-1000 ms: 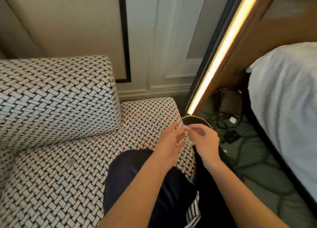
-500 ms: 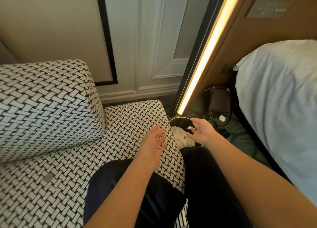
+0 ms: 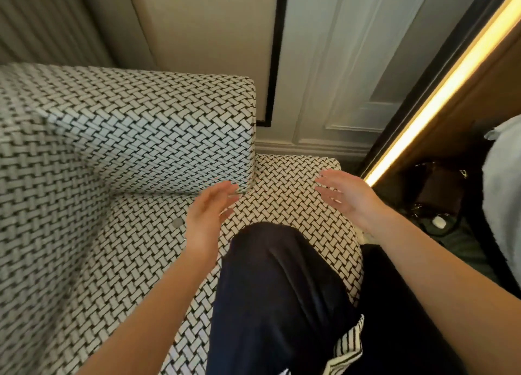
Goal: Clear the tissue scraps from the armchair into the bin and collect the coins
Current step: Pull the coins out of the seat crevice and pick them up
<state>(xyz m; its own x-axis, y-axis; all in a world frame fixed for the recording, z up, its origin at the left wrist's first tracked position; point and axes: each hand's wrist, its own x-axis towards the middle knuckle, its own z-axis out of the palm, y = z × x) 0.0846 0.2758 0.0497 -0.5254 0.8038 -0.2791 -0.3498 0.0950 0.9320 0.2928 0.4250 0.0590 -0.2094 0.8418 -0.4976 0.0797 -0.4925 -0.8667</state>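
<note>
The armchair (image 3: 118, 126) wears a woven fabric of small black and white rectangles, with a thick block-shaped cushion at the left. On the seat below this cushion lies one small, round, grey coin (image 3: 177, 222). Just right of it the left hand (image 3: 208, 216) hovers with straight fingers, holding nothing. A knee in dark smooth trousers (image 3: 276, 276) covers the seat's near part. The right hand (image 3: 348, 195) is spread and empty near the seat's right edge. Further right glows a narrow light strip (image 3: 439, 92).
</note>
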